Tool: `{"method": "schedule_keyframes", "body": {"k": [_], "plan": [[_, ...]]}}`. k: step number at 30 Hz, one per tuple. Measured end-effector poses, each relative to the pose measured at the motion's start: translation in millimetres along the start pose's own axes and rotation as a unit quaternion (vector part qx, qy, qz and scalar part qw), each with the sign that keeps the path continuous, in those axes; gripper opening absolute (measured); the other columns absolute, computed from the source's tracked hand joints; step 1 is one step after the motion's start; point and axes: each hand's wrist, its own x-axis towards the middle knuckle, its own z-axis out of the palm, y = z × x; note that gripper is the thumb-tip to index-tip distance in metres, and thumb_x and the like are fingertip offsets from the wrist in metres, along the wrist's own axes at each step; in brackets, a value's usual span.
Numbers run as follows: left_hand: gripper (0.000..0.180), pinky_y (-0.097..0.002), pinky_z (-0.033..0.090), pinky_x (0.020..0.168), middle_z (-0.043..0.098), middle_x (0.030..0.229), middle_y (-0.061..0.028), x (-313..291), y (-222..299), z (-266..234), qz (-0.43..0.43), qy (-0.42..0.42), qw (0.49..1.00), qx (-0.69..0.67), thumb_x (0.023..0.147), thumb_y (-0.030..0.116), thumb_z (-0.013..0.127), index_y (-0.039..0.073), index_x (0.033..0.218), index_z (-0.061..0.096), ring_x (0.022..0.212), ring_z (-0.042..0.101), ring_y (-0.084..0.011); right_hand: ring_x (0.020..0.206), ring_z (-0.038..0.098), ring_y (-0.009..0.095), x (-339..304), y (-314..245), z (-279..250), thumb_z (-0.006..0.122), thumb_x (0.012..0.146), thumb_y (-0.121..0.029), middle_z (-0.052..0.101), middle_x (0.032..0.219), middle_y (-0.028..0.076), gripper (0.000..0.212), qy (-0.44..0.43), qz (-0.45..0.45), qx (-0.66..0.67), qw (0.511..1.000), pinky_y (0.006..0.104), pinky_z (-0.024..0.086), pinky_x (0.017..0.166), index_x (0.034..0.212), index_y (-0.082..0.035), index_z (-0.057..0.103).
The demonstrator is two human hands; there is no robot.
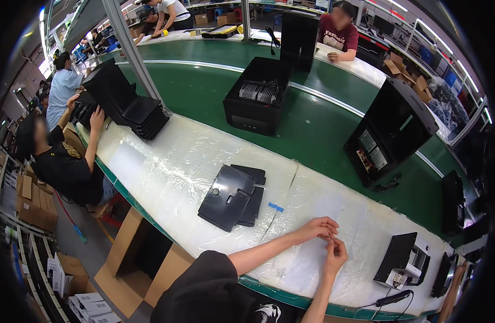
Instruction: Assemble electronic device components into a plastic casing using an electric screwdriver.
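Note:
My left hand [315,230] and my right hand [336,255] meet above the white, film-covered bench edge [306,253]. Their fingertips are drawn together in a pinch; whatever lies between them is too small to make out. To the left of my hands is a loose stack of flat black panels [226,198] with cut-outs, resting on the film. Between this stack and my hands lies a small blue piece [276,206]. Off to the right of my right hand stands a white and black device [403,262], with a black power adapter [394,298] and cable beside it.
A green conveyor [323,145] carries black machine housings [258,97], one of them tall [390,129] at the right. At the left, a co-worker [64,156] handles black parts near a stack of black panels [145,116]. An open cardboard box [123,269] stands below the bench. Another person [339,32] sits across.

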Motion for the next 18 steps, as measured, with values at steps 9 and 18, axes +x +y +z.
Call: {"method": "schedule_keyframes", "body": {"k": [9, 18], "plan": [[0.034, -0.0290, 0.048, 0.086, 0.059, 0.105, -0.0101, 0.2, -1.6, -5.5, 0.001, -0.010, 1.000, 0.004, 0.082, 0.000, 0.048, -0.001, 0.116, 0.050, 0.092, 0.060, -0.0143, 0.061, 0.051, 0.007, -0.1, -0.4, 3.3, 0.062, 0.084, -0.009, 0.058, 0.067, 0.002, 0.012, 0.007, 0.007, -0.012, 1.000, 0.0203, 0.039, 0.056, 0.089, 0.002, 0.064], [0.034, -0.0295, 0.048, 0.086, 0.059, 0.105, -0.0111, -0.6, -1.6, -9.9, 0.007, -0.011, 1.000, 0.011, 0.083, -0.001, 0.047, -0.002, 0.116, 0.050, 0.092, 0.060, -0.0146, 0.059, 0.050, 0.007, 0.6, 2.9, 6.6, 0.061, 0.085, -0.010, 0.058, 0.066, 0.002, 0.013, 0.008, 0.006, -0.012, 1.000, 0.0212, 0.039, 0.055, 0.088, 0.002, 0.064]]}}
